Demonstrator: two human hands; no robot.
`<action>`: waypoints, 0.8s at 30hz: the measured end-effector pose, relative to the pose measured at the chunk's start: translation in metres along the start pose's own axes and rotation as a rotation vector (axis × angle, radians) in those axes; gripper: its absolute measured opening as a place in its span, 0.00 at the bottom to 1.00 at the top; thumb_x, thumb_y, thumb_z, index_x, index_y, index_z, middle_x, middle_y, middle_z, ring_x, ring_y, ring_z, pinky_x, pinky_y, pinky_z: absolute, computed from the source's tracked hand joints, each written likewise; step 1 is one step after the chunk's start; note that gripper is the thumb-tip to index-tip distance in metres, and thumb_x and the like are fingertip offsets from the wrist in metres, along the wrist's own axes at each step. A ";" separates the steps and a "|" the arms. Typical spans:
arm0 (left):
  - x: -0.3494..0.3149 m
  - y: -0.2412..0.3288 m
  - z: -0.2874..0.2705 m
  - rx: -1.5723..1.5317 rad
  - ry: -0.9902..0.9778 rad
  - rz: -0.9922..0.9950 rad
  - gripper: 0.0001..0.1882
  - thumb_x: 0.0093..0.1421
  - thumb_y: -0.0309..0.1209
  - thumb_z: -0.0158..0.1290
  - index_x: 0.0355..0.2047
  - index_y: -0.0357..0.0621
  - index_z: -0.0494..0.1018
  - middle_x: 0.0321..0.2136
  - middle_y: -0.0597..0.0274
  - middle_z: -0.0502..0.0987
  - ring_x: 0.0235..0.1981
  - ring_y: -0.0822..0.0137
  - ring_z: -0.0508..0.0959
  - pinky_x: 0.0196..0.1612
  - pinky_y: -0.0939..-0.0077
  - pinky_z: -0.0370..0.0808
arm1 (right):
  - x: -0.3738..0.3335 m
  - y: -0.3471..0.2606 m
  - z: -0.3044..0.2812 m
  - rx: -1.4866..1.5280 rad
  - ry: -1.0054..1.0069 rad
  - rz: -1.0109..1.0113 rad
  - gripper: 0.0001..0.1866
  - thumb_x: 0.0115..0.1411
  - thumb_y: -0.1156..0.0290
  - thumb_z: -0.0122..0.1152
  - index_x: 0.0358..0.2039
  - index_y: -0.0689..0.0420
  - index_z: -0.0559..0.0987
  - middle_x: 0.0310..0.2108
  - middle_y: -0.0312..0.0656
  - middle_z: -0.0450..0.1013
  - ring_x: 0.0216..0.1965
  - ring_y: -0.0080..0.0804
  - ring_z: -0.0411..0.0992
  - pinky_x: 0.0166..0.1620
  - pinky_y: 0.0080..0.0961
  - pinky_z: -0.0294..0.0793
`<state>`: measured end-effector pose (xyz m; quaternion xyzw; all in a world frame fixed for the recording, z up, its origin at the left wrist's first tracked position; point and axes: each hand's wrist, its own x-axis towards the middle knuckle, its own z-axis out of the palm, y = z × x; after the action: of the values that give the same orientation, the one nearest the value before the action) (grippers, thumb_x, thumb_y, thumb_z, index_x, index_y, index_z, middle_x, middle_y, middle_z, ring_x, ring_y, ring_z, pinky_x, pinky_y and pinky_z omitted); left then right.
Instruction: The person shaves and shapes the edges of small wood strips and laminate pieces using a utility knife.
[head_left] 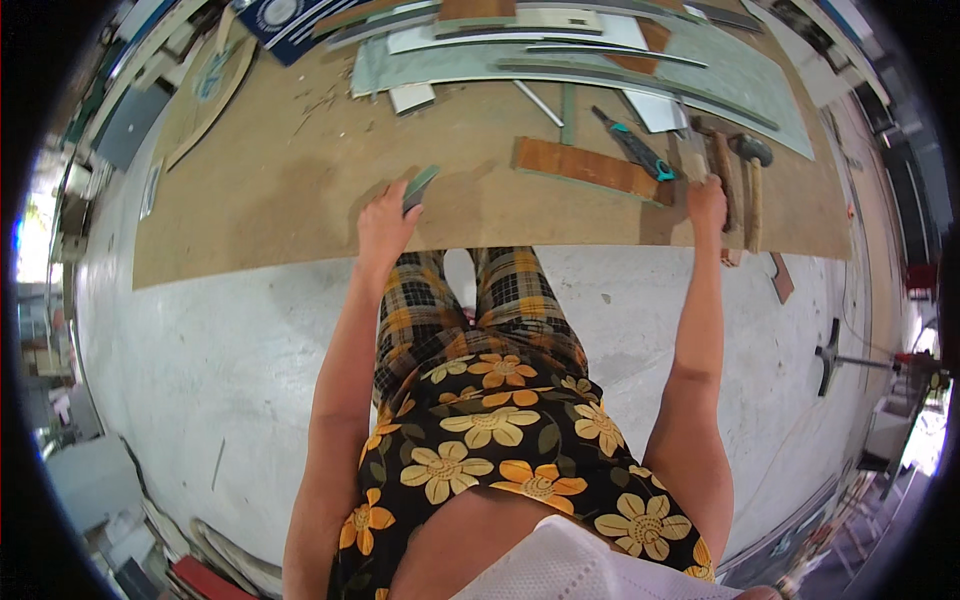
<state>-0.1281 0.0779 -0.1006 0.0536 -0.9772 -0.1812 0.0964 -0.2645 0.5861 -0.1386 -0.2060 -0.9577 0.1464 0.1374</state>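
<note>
My left hand (387, 222), near the table's front edge, is closed on a small grey-green strip (421, 187) that points up and to the right. Farther right, my right hand (707, 204) is wrapped round the pale handle of a slim tool (694, 160); its far end lies among other items and its kind is unclear. Just right of that hand lie two hammers, one with a brown handle (724, 165) and one with a dark head (752, 151). To its left lie a teal and black hand tool (640, 148) and a brown wooden board (590, 168).
The brown tabletop (290, 190) ends in front of my legs. Across its far side are stacked long strips and a pale green sheet (450, 68). A curved wooden piece (215, 105) lies at the far left. A black-ended stand (828, 357) is on the floor at right.
</note>
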 end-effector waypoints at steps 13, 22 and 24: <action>0.010 -0.030 -0.004 -0.101 -0.076 -0.017 0.29 0.52 0.40 0.63 0.53 0.41 0.72 0.40 0.44 0.80 0.42 0.44 0.79 0.45 0.55 0.75 | -0.044 -0.035 -0.115 0.140 -0.095 -0.146 0.22 0.61 0.61 0.48 0.41 0.69 0.76 0.39 0.67 0.73 0.45 0.66 0.71 0.48 0.49 0.69; 0.017 -0.033 -0.002 -0.159 -0.127 0.015 0.28 0.52 0.42 0.63 0.52 0.43 0.74 0.42 0.43 0.79 0.44 0.46 0.79 0.47 0.57 0.75 | -0.115 -0.087 -0.062 0.766 -0.295 -0.403 0.14 0.69 0.62 0.49 0.41 0.62 0.74 0.31 0.43 0.76 0.29 0.30 0.73 0.34 0.29 0.73; 0.010 -0.017 -0.007 -0.098 -0.136 0.014 0.26 0.52 0.41 0.63 0.50 0.44 0.74 0.39 0.45 0.80 0.42 0.47 0.80 0.45 0.57 0.76 | -0.172 -0.127 -0.065 0.827 -0.598 -0.276 0.15 0.71 0.58 0.46 0.40 0.58 0.70 0.27 0.36 0.74 0.24 0.16 0.69 0.27 0.16 0.70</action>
<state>-0.1354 0.0585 -0.0982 0.0298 -0.9718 -0.2315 0.0337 -0.1375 0.4149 -0.0704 0.0440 -0.8354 0.5452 -0.0538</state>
